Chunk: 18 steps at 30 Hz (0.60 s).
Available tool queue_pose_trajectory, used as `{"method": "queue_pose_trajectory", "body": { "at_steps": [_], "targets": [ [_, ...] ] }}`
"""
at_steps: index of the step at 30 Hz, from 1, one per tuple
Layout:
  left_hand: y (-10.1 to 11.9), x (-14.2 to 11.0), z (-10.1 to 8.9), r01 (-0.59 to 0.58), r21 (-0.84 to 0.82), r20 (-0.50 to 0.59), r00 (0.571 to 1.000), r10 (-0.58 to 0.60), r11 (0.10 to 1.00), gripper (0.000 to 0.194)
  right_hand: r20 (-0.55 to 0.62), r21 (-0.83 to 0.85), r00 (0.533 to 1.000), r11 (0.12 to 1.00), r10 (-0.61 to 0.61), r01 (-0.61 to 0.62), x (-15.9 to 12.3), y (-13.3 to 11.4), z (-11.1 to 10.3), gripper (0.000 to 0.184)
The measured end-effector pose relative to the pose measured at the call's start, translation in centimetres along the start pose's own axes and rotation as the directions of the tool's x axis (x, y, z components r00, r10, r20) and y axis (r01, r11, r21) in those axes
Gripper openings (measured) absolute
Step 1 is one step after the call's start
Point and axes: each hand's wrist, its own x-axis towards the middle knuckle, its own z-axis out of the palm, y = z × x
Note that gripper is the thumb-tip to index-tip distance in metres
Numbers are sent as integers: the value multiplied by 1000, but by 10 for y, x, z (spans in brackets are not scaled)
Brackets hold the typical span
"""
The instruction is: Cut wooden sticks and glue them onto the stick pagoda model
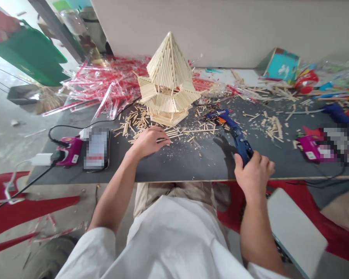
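Observation:
On the dark tabletop stands a tiered wooden-stick pagoda model (170,73), upright, with a pointed roof. Just in front of its base is my left hand (151,140), palm down, its curled fingertips closing on a thin wooden stick (166,139) among other loose sticks. Part of that grip is hidden under the fingers. My right hand (255,170), near the table's front edge, is wrapped round a dark blue hand tool (241,145) that points up and left; its exact kind is unclear. Near its far end shows a blue piece with orange (218,115).
Red-and-clear plastic wrappers (110,83) heap at the back left. A phone (96,149) and a magenta power strip (71,151) with cords lie left. Stick scraps (275,128), another magenta strip (314,148) and a blue glue gun (337,112) are right.

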Motion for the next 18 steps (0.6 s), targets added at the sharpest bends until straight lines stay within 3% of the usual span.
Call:
{"method": "queue_pose_trajectory", "body": {
  "at_steps": [3, 6, 10, 14, 18],
  "targets": [
    [1, 1, 1, 56, -68, -113, 992, -63, 996, 21, 5, -52, 999, 998, 38, -38, 0, 11, 4, 76],
    [2, 3, 4, 108, -156, -261, 954, -147, 982, 21, 18, -52, 999, 998, 43, -42, -2, 16, 9, 79],
    [0, 5, 11, 123, -192, -310, 933, -180, 974, 21, 35, -37, 999, 999, 25, -24, 2, 12, 9, 80],
    [-1, 6, 20, 122, -175, -291, 942, -169, 977, 20, -13, 143, 994, 983, -112, 113, 25, -13, -7, 48],
    [0, 7, 25, 126, -147, -297, 940, -166, 981, 21, -89, 396, 946, 860, -312, 321, 56, -62, -23, 32]
  ]
}}
